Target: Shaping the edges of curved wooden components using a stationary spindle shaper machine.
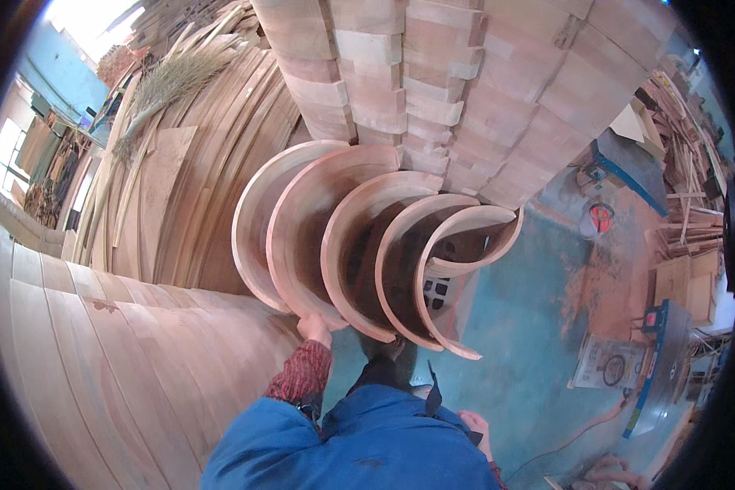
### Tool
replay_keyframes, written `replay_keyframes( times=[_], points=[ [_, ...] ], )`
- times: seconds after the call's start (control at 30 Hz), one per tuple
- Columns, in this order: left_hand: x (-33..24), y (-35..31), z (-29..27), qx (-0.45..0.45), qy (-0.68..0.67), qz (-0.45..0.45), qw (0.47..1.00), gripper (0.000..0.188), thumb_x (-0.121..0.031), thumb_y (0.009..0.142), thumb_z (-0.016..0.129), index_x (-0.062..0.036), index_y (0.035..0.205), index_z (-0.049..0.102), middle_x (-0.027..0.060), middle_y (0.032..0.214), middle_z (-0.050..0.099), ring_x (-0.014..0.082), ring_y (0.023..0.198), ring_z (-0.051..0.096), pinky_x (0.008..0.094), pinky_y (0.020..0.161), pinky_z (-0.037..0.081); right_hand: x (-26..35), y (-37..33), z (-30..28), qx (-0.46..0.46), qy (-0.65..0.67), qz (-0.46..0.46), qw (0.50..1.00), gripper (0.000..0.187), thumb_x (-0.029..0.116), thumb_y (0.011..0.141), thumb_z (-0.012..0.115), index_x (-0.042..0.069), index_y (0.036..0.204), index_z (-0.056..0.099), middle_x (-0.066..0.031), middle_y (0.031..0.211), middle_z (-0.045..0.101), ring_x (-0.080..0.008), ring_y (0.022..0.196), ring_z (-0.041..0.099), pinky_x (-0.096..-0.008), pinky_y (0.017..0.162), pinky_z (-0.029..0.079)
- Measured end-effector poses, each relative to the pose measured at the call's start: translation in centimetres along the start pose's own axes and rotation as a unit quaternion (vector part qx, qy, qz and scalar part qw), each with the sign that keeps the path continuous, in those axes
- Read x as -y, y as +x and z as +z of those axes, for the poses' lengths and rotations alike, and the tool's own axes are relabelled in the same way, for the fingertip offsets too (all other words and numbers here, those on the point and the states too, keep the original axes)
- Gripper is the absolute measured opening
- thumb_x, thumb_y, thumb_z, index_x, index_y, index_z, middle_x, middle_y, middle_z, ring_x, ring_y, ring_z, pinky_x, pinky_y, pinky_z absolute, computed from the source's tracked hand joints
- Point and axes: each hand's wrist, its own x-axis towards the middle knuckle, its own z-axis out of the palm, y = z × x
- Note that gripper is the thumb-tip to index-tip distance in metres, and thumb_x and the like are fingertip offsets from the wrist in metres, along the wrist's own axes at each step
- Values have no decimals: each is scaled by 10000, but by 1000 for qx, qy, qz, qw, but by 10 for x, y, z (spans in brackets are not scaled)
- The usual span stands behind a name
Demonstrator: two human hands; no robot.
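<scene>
Several curved wooden panels (331, 245), bent like half-rings, stand nested in a row in front of me. My left hand (314, 328) is closed on the near lower edge of the second panel from the left; its fingertips are partly hidden by the wood. At my right side, low beside the blue jacket, hangs my right hand (476, 429). It touches none of the panels, and its fingers are too hidden to read. A smaller curved piece (474, 260) sits at the right end of the row.
Tall stacks of curved wood (441, 73) rise behind the row. Another long stack (131, 351) lies along my left. Loose boards and slats (212, 171) lean at the back left. To the right are a blue-edged machine table (661, 367), sawdust and a cable on the blue floor (539, 327).
</scene>
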Motion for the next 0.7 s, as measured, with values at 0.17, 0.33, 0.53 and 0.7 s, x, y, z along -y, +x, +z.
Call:
replay_keyframes(
  times=[0.17, 0.33, 0.53, 0.7],
  points=[
    [-38, -45, -32, 23, 21, -18, 999, 316, -37, 829, 607, 127, 1092, 666, 152, 970, 701, 263, 839, 689, 404, 724, 546, -23, 34, -29, 43, -69, -27, 996, 340, 228, 983, 684, -48, 1179, 719, -82, 1113, 741, -156, 1009, 671, -298, 922, 512],
    [-31, -81, -64, 83, 29, 37, 995, 147, -51, 801, 642, 57, 897, 662, 67, 755, 633, 182, 619, 609, 347, 548, 479, 10, 20, -31, 30, -98, -12, 995, 350, 244, 976, 689, -44, 1173, 715, -92, 1071, 751, -160, 967, 685, -293, 874, 532],
    [-25, -152, -102, 215, 108, 126, 962, 224, -45, 804, 639, 99, 970, 684, 83, 881, 690, 189, 759, 663, 351, 669, 534, 11, 36, -96, 17, -70, -79, 994, 460, 262, 946, 692, -24, 1302, 636, -102, 1021, 746, -178, 912, 711, -297, 788, 553],
    [-22, -245, -115, 373, 175, 89, 907, 224, -26, 799, 632, 82, 984, 698, 76, 889, 691, 180, 762, 673, 327, 684, 545, 55, 33, -185, -68, 12, -170, 983, 587, 238, 946, 702, -11, 1440, 506, -106, 1128, 696, -186, 953, 695, -329, 780, 551]
  ],
)
